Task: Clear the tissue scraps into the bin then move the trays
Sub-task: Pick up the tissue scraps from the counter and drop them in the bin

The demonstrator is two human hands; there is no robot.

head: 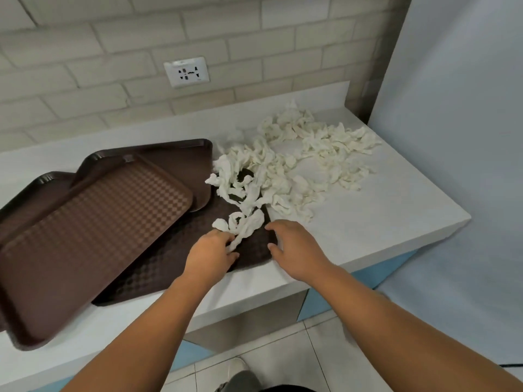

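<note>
Both hands reached forward over the near edge of the white surface [382,216]. The left hand [210,257] had its fingers closed on the near end of a twisted tissue strip [244,226], which lay on the dark brown tray [175,261] beneath that hand. The right hand [297,250] hovered just beside it with its fingers spread apart and curled downward, holding nothing, its fingertips over the tray's right rim.

Beyond the hands, more tissue scraps [297,162] trailed from the tray's far corner out across the surface, spreading ahead and to the right of the right hand in a loose heap. Some scraps lay on the tray, most on the bare surface.

To the left of the left hand a lighter brown checkered tray [93,239] rested tilted across the dark one, its near corner jutting past the surface's edge. Behind it, further trays [184,159] overlapped toward the tiled wall [113,52], where a white socket [186,72] sat well beyond both hands.
</note>
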